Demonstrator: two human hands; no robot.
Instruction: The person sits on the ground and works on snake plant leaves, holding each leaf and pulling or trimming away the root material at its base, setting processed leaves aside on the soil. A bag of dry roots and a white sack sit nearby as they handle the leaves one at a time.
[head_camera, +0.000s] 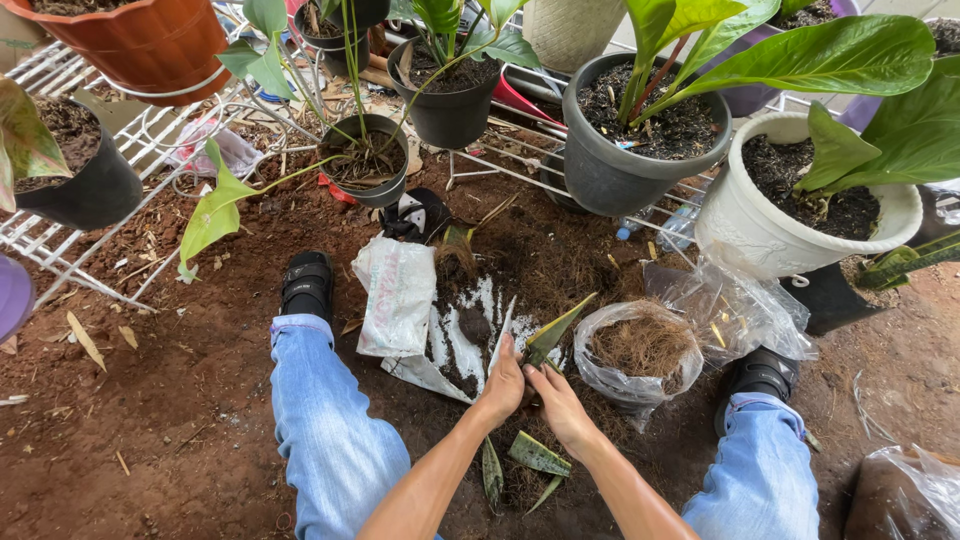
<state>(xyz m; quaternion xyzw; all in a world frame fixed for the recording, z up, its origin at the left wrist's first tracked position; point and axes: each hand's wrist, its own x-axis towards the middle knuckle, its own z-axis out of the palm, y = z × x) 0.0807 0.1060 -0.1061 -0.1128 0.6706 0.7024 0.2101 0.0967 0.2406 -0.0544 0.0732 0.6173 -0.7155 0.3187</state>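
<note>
While both hands meet low between the knees, a small green plant cutting (552, 335) sits in their grip.

Left hand (503, 385) has its fingers curled around the base of that cutting, and the right hand (560, 400) pinches in from the other side, fingertips closed on the same clump right above the dark soil. Pointed leaves stick up just past the knuckles. More cut leaves (537, 453) lie on the ground just under the wrists. Right beside the hands, a clear plastic bag of brown fibre (643, 350) stands open; to the left, a crumpled white sack (398, 295) lies flat with soil spilled on it. Beyond, a grey pot (620, 170) and a white pot (765, 235) hold broad-leaved plants.
</note>
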